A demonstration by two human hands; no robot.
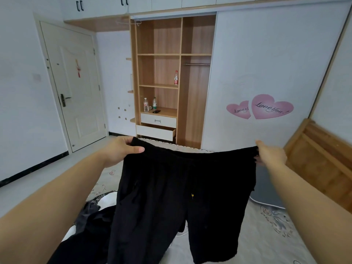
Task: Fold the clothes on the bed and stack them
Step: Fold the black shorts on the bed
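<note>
A pair of black shorts [182,191] with a drawstring hangs spread out in the air above the bed [266,235]. My left hand [122,149] grips the left end of the waistband. My right hand [270,155] grips the right end. Both legs of the shorts hang down toward me. A heap of dark and white clothes [93,212] lies on the bed at the lower left, partly hidden behind the shorts and my left arm.
An open wooden wardrobe [167,77] with bottles and a pulled-out drawer [156,131] stands beyond the bed's far end. A white door [74,88] is at the left. A wooden bed frame [320,164] rises at the right.
</note>
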